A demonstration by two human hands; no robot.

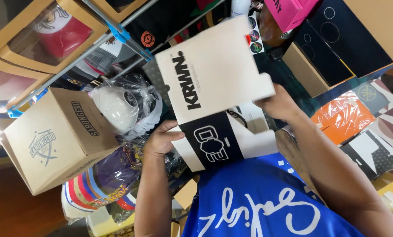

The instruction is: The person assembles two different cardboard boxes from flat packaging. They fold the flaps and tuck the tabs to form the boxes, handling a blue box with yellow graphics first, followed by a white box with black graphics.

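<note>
I hold a flat white cardboard box blank [214, 70] with black lettering and a black band across its lower part, raised in front of my blue shirt [258, 202]. My left hand [160, 139] grips its lower left edge beside the black band. My right hand [279, 104] pinches the right edge near a notch in the card. The view is rotated, so the room looks tilted.
A closed brown cardboard box [58, 138] stands at left. Caps in clear plastic bags [126, 103] lie beside and below it. Window-fronted cap boxes [51, 33] are at top left, a pink box [291, 11], dark boxes [332, 39] and an orange bag [343, 116] at right.
</note>
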